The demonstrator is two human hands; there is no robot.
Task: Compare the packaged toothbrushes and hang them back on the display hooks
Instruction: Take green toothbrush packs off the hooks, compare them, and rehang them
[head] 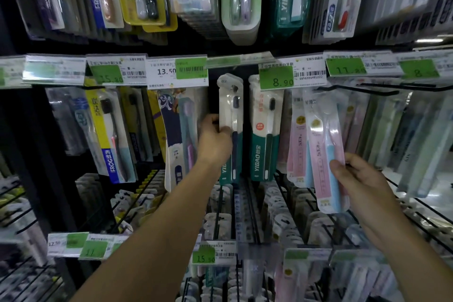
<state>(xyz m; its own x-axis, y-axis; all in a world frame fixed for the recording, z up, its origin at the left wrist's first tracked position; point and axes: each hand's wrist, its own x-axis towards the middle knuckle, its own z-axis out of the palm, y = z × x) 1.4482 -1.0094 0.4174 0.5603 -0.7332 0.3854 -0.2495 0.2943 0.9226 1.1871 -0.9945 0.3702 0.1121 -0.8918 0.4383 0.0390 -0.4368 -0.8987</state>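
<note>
Fingers of left hand (pixel 214 141) grip the teal toothbrush pack (pixel 230 127); right hand (pixel 360 179) pinches the pink pack (pixel 323 149).

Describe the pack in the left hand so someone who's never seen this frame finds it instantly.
Start at the green 8.90 price tag in the middle row of the display. Just left of it hang two white-and-teal YIBAO packs; the target is the left YIBAO pack, gripped at mid-height by the left hand. Unlike its hanging YIBAO neighbour, it has a hand around it.
</note>
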